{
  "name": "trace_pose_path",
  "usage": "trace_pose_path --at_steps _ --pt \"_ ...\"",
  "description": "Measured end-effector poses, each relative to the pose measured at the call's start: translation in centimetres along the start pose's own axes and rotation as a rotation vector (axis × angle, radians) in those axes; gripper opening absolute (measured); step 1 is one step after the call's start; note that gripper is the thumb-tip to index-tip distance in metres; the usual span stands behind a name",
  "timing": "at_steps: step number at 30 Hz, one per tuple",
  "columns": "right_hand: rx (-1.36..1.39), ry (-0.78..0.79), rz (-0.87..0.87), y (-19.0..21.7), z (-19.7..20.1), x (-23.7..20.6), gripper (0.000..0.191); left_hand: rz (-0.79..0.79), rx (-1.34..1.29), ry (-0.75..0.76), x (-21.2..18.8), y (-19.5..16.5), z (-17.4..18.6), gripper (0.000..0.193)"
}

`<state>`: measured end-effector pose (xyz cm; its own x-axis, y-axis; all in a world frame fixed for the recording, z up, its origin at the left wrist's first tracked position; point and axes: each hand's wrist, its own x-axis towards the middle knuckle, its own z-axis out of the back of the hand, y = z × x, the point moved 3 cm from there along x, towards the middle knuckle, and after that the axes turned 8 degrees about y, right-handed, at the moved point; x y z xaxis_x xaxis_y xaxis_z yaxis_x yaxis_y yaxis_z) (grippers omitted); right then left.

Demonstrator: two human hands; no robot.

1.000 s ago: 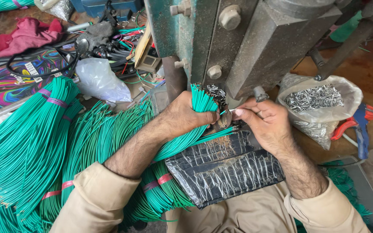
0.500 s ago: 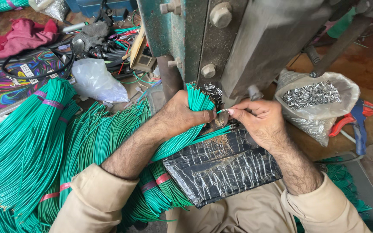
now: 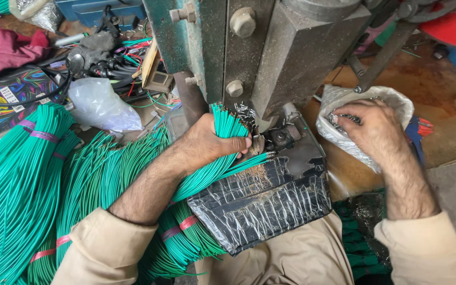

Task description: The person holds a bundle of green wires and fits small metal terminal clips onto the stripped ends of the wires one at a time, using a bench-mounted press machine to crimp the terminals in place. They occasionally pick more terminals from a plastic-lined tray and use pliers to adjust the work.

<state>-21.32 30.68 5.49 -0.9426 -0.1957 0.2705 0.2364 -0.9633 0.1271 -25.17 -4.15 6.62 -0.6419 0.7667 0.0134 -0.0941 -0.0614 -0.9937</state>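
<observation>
A single head-worn camera looks steeply down from close above, facing the green metal press point(image 3: 249, 47) at the top of the frame. The wearer's forearms enter from the bottom edge, the left hand point(image 3: 212, 142) at centre, the right hand point(image 3: 373, 129) upper right.

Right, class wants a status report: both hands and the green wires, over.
Left hand gripping green wire bundle at the press. Right hand inside bag of metal terminals. Nothing blocking.
</observation>
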Motion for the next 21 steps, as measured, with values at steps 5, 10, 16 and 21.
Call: trace_pose_path --at_steps 5,10,16,21 --pt "0.115 0.173 0.007 -4.2 -1.3 0.5 0.022 0.001 0.011 -0.007 0.0 -0.1 -0.1 0.014" --pt "0.119 -0.016 -0.091 -3.7 0.0 -0.2 0.015 -0.004 -0.006 0.003 0.1 0.1 -0.1 0.015" --pt "0.773 0.22 -0.209 2.3 0.0 -1.4 0.014 -0.013 0.05 0.006 0.1 0.1 0.1 0.014" --pt "0.574 0.376 0.11 8.9 -0.2 -3.6 0.013 0.01 0.061 -0.005 0.1 0.2 0.1 0.014"
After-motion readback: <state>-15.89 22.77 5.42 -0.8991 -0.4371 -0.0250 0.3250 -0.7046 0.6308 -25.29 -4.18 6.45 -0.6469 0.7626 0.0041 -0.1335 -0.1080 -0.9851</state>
